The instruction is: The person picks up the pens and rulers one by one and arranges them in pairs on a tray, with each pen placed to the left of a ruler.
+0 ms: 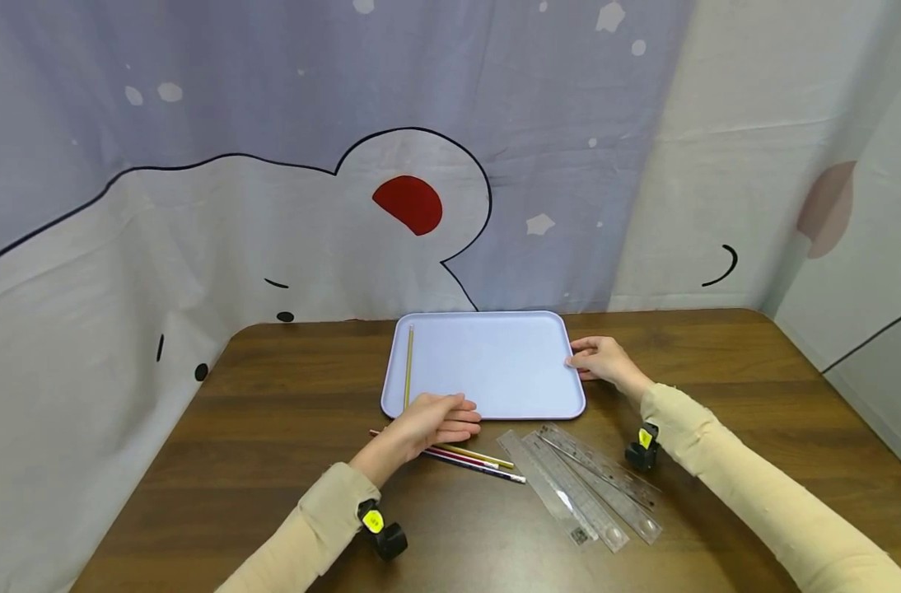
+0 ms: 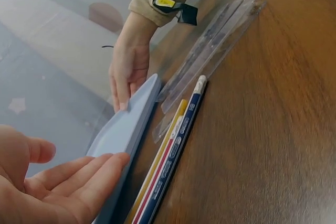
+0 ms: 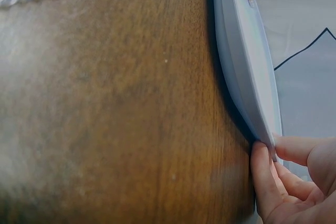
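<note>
A lavender tray (image 1: 495, 362) lies on the wooden table, with one yellow pencil (image 1: 408, 371) inside along its left side. My left hand (image 1: 439, 420) rests with straight fingers at the tray's front edge; in the left wrist view its open palm (image 2: 63, 187) holds nothing beside the rim of the tray (image 2: 126, 129). My right hand (image 1: 599, 358) touches the tray's right edge with fairly straight fingers. In the right wrist view my right fingertips (image 3: 268, 182) lie against the tray's rim (image 3: 247, 61). Loose pencils (image 1: 480, 459) lie just in front of my left hand.
Transparent rulers (image 1: 584, 486) lie fanned on the table (image 1: 273, 461) at the front right of the tray; the left wrist view shows the rulers (image 2: 210, 56) beyond the pencils (image 2: 173, 156). A printed curtain closes off the back and both sides.
</note>
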Demonstrator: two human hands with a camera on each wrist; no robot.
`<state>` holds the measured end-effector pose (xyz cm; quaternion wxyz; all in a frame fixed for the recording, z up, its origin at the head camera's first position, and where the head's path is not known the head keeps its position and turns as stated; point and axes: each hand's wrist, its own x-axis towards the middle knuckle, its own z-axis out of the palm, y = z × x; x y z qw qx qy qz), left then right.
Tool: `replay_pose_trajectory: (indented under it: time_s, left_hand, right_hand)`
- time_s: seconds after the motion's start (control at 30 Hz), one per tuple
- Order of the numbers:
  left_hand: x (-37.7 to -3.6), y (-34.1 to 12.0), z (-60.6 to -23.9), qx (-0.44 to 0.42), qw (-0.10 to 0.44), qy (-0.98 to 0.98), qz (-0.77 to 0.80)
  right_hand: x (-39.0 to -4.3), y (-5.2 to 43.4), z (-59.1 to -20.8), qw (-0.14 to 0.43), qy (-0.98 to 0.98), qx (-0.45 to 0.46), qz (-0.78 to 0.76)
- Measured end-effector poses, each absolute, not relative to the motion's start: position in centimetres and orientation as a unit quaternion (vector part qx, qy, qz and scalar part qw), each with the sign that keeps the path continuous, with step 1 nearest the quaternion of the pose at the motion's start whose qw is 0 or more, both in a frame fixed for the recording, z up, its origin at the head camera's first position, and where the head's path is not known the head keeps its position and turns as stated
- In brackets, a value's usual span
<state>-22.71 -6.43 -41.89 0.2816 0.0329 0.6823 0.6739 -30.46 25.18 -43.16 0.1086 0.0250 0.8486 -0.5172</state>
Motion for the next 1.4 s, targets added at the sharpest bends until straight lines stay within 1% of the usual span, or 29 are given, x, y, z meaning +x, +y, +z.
replay_pose_trajectory:
  time_s: [0.33,0.93,1.4]
  left_hand:
    - [-22.3,-4.9,-41.9,0.038,0.295,0.671,0.679]
    - [-21.8,-2.0,-42.1,0.075,0.316,0.669,0.669]
    - [-21.8,-0.4,-42.7,0.057,0.327,0.661,0.673]
  right_hand:
    - [-30.4,25.2,-43.0,0.110,0.847,0.025,-0.519]
    - [-30.6,25.3,-43.0,0.108,0.853,0.026,-0.511]
    - [-30.3,25.1,-43.1,0.108,0.851,0.025,-0.514]
